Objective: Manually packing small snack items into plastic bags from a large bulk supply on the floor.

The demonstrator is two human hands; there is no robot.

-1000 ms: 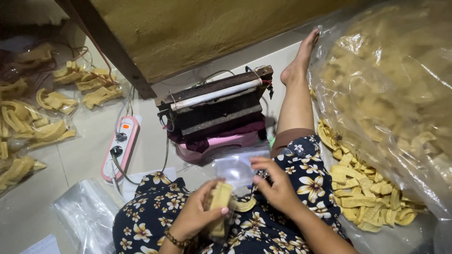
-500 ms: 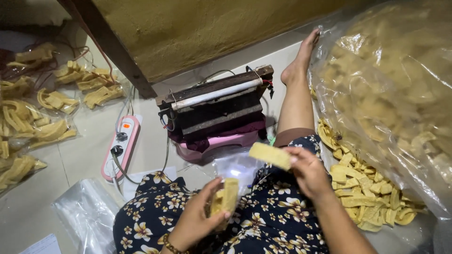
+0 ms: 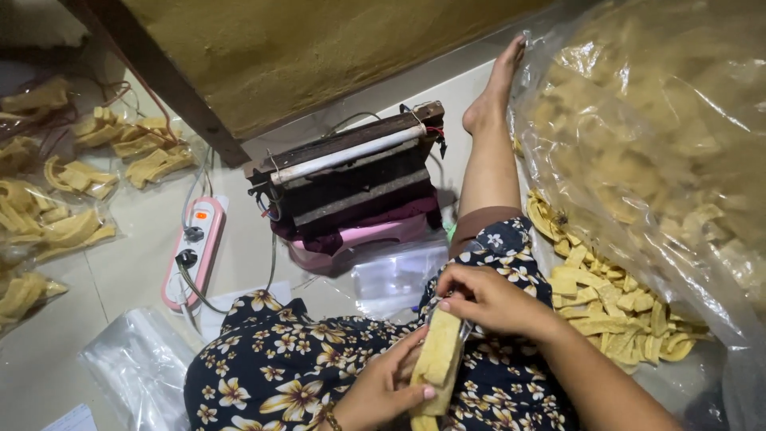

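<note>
1. The left hand [image 3: 383, 387] sits low in the view, at about 6 o'clock. Its fingers curl around a stack of flat yellow chips [image 3: 436, 359]. The stack stands almost upright, so the flat pieces stay lined up together.
2. The right hand [image 3: 487, 299] is just above the stack, at about 1 o'clock from it. Its fingers bend down and pinch something at the top of the chips. It looks like thin clear plastic, but I cannot tell for sure what it grips.
3. Both hands rest over the lap, on a dark dress with flowers [image 3: 279, 367]. That keeps the chips close to the body and easy to see.
4. A black and pink sealing machine [image 3: 351, 191] sits on the floor at 12 o'clock, right in front of the lap, within easy reach.
5. A pink power strip [image 3: 194, 251] lies at 10 o'clock, just beside the machine, with plugs in it.
6. A big clear bag of chips [image 3: 662, 152] fills the 2 o'clock side. Loose chips [image 3: 614, 307] lie below it at 3 o'clock, near the right hand.
7. Small filled bags [image 3: 72, 199] lie at 9 o'clock, well apart from the loose chips.
8. Empty clear bags [image 3: 136, 367] lie at 8 o'clock, near the left knee.
</note>
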